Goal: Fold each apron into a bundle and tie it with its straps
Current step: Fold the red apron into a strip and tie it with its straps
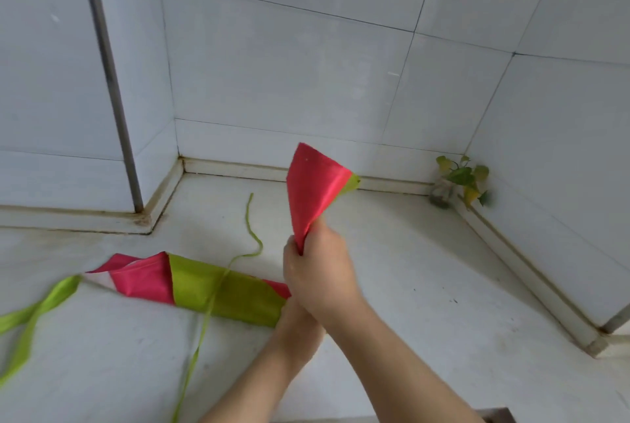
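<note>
My right hand [320,272] is closed tight around one end of the apron [211,289], the fingers [293,265] bunched on a pinch of red cloth so that a corner of it [312,190] stands up above my fist like a small cone, with a sliver of green showing at its far edge. My left hand [296,323] sits just under and behind the right, mostly hidden by it; it seems to press on the near end of the bundle, but I cannot tell how far its fingers are curled. The rest of the apron lies to the left of my fingers on the pale tabletop [426,303], folded into a long flat strip, red at the far left, green in the middle. The cloth looks thin, smooth and a bit shiny, probably a light synthetic: it should weigh almost nothing, crease readily, and slide on itself, so I judge the folds will spring loose unless I keep them pinned. A narrow green strap [218,286] crosses the strip and curls away beyond it, and its other end trails toward me; a wider green band [41,303] runs off well to the left. The straps look limp and slippery, best taken close to the bundle. In the corner to the right of my fingers, well apart, a small leafy plant [460,180] stands against the white wall tiles [306,64].
</note>
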Motion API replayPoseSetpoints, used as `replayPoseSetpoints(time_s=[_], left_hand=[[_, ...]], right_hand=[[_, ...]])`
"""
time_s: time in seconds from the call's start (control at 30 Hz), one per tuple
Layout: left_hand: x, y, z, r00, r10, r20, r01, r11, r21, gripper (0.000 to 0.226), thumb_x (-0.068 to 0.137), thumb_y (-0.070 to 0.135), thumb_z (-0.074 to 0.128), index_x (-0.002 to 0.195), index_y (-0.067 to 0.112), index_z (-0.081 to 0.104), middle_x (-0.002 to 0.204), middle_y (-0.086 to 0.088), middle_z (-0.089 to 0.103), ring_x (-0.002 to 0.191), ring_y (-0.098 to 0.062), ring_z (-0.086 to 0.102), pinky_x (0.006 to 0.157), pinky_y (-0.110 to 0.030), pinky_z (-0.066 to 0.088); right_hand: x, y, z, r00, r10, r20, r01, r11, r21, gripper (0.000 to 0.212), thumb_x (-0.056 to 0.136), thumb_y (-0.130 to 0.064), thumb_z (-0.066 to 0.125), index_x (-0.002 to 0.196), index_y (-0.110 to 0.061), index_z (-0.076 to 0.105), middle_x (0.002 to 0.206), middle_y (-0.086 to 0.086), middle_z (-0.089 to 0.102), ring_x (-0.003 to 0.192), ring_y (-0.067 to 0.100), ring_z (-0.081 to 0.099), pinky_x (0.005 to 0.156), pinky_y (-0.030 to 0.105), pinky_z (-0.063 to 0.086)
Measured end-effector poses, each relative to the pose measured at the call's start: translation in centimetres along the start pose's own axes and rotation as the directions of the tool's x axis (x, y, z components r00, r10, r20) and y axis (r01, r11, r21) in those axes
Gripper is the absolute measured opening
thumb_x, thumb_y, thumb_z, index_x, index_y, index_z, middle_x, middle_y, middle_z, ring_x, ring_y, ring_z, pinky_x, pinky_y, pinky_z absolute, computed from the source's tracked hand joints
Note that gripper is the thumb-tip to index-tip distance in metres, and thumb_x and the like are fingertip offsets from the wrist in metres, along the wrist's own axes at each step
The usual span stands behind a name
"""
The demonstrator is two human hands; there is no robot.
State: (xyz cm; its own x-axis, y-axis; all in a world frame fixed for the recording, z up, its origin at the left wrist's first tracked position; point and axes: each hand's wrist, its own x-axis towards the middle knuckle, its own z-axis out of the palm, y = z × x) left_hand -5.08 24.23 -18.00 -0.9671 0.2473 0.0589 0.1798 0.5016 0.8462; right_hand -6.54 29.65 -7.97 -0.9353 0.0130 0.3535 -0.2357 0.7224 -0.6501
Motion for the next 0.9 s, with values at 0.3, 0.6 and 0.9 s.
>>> replayPoseSetpoints(time_s=[0.3,0.6,0.9], left_hand=[[0.4,-0.4,-2.3,0.968,-0.237,-0.079,0.076,0.580,-0.811,0.036,0.102,0.036,0.059,0.136,0.047,0.064,0.134,0.016,0.069,0.126,-0.006,0.064,0.108,-0.030,0.049],[-0.4,0.2,-2.5,0.968,-0.237,-0.081,0.088,0.626,-0.775,0.024,0.101,0.021,0.063,0.121,0.028,0.076,0.126,0.018,0.073,0.122,-0.001,0.064,0.102,-0.021,0.047],[-2.0,-1.5,-8.0,0.827,-0.360,-0.432,-0.044,0.724,-0.689,0.027,0.084,0.020,0.082,0.074,-0.001,0.069,0.070,0.001,0.066,0.071,-0.012,0.055,0.071,-0.032,0.043]], right_hand=[[-5.8,7.2,1.4,0.995,0.025,0.098,-0.036,0.993,0.109,0.072,0.066,-0.016,0.060,0.134,-0.034,0.045,0.130,-0.022,0.038,0.127,0.005,0.044,0.106,0.021,0.042],[-6.0,6.9,3.3,0.968,0.251,0.007,-0.229,0.895,-0.383,0.039,0.094,-0.034,0.051,0.127,-0.025,0.033,0.103,-0.002,0.064,0.098,0.029,0.069,0.066,0.040,0.048],[-6.8,8.5,3.8,0.987,0.161,0.021,-0.120,0.807,-0.579,0.045,0.093,-0.023,0.045,0.137,-0.023,0.034,0.105,-0.003,0.068,0.096,0.026,0.070,0.064,0.036,0.038]])
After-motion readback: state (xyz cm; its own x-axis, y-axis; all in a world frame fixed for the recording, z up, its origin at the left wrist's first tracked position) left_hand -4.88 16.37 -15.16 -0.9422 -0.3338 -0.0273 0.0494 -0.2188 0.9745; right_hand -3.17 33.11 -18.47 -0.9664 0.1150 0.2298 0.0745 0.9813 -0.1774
